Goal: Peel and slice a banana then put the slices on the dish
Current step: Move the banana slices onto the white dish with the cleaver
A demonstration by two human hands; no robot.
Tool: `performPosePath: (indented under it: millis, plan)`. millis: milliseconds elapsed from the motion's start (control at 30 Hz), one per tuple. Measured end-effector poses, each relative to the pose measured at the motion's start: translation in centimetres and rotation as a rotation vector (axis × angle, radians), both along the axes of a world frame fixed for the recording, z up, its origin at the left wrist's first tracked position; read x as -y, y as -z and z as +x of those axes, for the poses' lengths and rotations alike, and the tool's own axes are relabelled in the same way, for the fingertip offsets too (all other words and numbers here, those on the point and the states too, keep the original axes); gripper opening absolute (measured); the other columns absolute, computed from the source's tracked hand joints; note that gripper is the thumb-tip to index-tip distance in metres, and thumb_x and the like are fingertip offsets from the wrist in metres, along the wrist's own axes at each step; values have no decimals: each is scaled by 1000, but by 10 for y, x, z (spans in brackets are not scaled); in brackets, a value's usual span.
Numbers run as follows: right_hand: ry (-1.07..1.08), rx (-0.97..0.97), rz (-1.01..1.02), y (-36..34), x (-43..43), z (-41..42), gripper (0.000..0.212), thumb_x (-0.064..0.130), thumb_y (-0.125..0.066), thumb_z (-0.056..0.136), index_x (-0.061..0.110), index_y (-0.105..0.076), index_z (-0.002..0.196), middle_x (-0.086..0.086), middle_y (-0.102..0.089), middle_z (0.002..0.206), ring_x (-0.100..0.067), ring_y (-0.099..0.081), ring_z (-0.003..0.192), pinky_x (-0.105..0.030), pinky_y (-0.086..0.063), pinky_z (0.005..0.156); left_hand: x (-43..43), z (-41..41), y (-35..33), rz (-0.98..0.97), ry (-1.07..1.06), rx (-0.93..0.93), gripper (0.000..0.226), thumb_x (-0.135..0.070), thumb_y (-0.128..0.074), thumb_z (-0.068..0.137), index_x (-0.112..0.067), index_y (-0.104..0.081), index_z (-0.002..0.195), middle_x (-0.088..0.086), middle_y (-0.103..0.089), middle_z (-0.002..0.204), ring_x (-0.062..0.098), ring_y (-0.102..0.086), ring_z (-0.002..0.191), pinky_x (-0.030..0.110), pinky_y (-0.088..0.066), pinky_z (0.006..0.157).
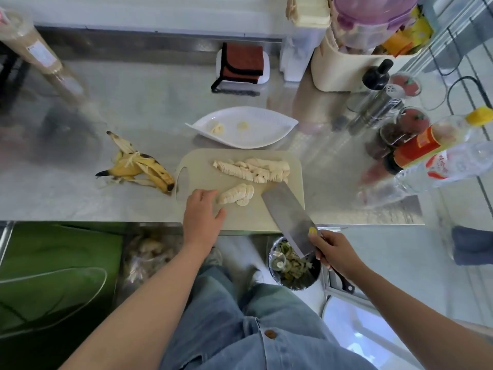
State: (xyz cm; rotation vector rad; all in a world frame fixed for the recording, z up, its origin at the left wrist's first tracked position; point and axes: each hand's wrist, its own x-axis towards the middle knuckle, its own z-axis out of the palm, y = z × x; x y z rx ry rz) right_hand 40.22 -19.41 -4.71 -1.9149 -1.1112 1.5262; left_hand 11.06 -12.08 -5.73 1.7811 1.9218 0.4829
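Observation:
A beige cutting board lies at the counter's front edge. A long row of banana slices lies across its far side, and a smaller cluster of slices sits nearer me. My left hand rests on the board just left of that cluster, fingers relaxed, holding nothing. My right hand grips the handle of a cleaver, whose blade lies flat over the board's right side. Behind the board stands a white leaf-shaped dish with two small heaps of slices in it.
The banana peel lies left of the board. Bottles, jars and shakers crowd the right side. A folded brown cloth sits at the back. A bin with scraps stands below the counter edge.

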Motion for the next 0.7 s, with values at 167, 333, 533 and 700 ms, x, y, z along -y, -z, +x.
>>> performPosePath:
  millis: [167,333,533,700]
  plan:
    - [-65,13,-24,6,-6,-8,36,31,-56,95,14,-50,64,-8,-48,53,-17,-35,42,-21,-29,40,-7,4,2,-40,36,-35,50,-22,-68,85,-16,-52,132,6,-49,121,21,-49,110,29,-45,90]
    - [48,5,39,2,-15,0,38,26,-57,95,4,-48,66,-12,-44,52,-15,-34,39,-20,-28,39,-22,3,-1,7,67,-70,40,-31,-63,89,-15,-57,125,4,-52,118,18,-49,106,27,-45,82]
    - [166,127,172,-8,-47,16,43,29,-55,96,14,-47,57,-9,-49,50,-18,-41,40,-22,-34,40,-57,10,-7,94,128,-79,31,-26,-66,86,-14,-62,114,6,-55,109,21,-48,101,33,-44,84]
    - [142,189,188,-11,-78,28,43,33,-52,97,11,-47,60,1,-47,47,-12,-42,40,-22,-37,40,-79,17,-9,148,98,-100,25,-26,-69,81,-17,-61,103,4,-54,103,21,-48,96,34,-45,79]
